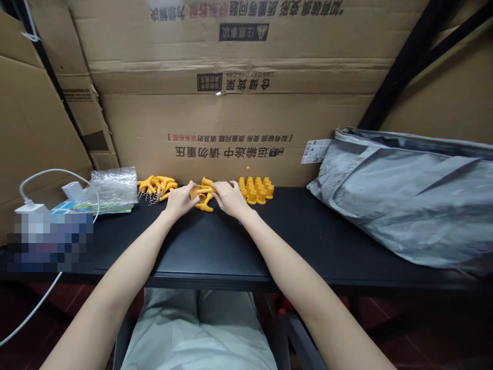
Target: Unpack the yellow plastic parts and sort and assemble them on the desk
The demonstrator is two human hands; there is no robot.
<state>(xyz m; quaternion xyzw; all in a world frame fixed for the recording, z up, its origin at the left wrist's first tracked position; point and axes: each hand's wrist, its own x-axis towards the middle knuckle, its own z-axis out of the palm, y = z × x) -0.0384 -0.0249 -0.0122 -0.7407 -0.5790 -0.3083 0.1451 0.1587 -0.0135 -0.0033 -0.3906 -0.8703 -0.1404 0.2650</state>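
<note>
My left hand [181, 199] is closed round a small orange plastic piece [193, 190] at the far middle of the black table [215, 246]. My right hand [230, 197] rests beside it, fingers curled on the loose orange pieces [205, 198] lying between both hands. To the left lies a heap of orange pieces with small metal chains [156, 186]. Just right of my right hand stand several upright orange pieces in rows [257, 190].
A crumpled clear plastic bag [111, 185], a white charger with cable [71, 191] and a printed sheet [90, 207] lie at the left. A large grey bag [404, 195] fills the right side. Cardboard boxes [231, 103] wall the back.
</note>
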